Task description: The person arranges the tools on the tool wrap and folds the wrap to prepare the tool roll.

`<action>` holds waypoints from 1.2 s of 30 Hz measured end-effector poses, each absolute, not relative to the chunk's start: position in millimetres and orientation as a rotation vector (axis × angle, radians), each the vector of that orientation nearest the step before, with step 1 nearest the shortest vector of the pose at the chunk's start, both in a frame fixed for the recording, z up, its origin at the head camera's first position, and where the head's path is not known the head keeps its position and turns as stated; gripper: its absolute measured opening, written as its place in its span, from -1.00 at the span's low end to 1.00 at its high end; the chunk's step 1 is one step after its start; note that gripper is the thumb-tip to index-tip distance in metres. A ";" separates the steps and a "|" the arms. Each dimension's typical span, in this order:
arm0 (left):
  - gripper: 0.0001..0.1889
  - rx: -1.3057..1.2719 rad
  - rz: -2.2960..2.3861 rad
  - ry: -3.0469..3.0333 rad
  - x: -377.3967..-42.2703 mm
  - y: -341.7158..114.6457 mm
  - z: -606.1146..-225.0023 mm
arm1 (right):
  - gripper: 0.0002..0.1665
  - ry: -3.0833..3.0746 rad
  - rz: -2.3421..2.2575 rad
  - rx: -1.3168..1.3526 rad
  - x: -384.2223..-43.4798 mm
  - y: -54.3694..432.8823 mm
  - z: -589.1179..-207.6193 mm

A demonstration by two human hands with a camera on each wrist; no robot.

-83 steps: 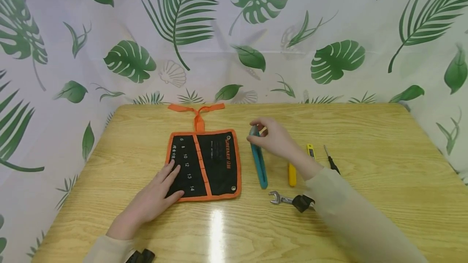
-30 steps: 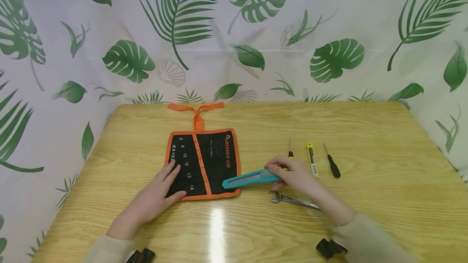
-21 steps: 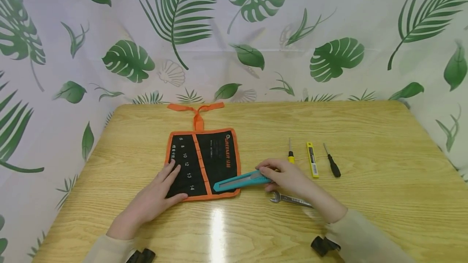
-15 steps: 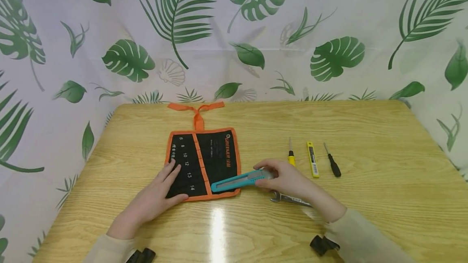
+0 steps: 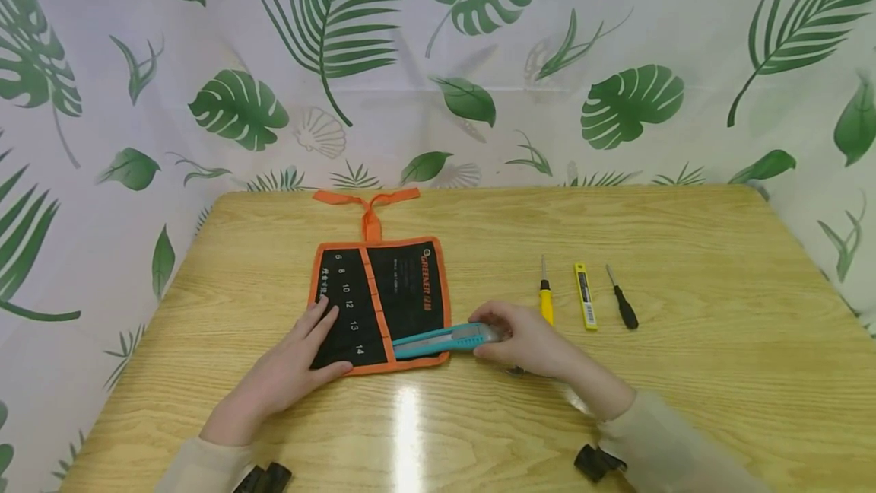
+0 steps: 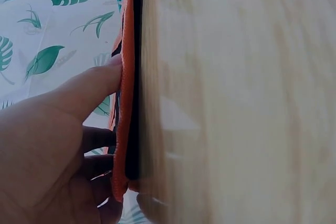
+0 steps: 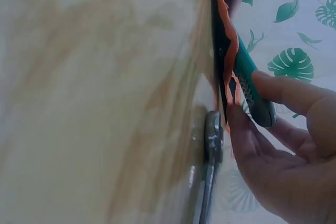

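Right hand (image 5: 525,341) pinches a utility knife (image 5: 448,340) over the tool pouch (image 5: 409,280), left hand (image 5: 290,364) spread on it. Right wrist view alone clearly shows the wrench (image 7: 213,139) near the pouch.

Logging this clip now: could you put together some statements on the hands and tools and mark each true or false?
1. The right hand holds the teal knife. True.
2. The left hand rests on the black pouch. True.
3. The knife is wholly clear of the pouch. False: one end overlaps it.
4. The yellow box lies between two screwdrivers. True.
5. The left hand holds the wrench. False: the wrench lies on the table.
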State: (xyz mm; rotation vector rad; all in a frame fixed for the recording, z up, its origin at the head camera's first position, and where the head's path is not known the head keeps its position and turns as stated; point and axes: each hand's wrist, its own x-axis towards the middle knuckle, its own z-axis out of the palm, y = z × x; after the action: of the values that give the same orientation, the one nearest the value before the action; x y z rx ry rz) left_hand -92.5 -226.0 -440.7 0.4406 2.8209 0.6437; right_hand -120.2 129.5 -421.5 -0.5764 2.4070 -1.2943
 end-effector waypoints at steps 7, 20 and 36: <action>-0.06 0.464 0.623 2.841 -92.9 -225.5 -442.1 | -0.56 2.567 -1.216 -0.723 -119.2 123.0 -426.2; -0.05 0.459 0.638 2.831 -94.6 -225.9 -443.4 | -0.53 2.647 -1.086 -0.811 -121.2 106.6 -426.8; -0.05 0.454 0.650 2.814 -94.2 -224.7 -441.4 | -0.52 2.618 -1.042 -0.862 -124.1 88.6 -426.1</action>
State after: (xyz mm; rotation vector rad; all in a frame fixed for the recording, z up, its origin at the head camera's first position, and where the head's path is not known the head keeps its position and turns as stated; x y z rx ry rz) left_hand -94.2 -224.7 -441.4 0.4542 2.8139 0.6498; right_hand -124.1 88.6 -426.1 -0.8619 2.6175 -1.0419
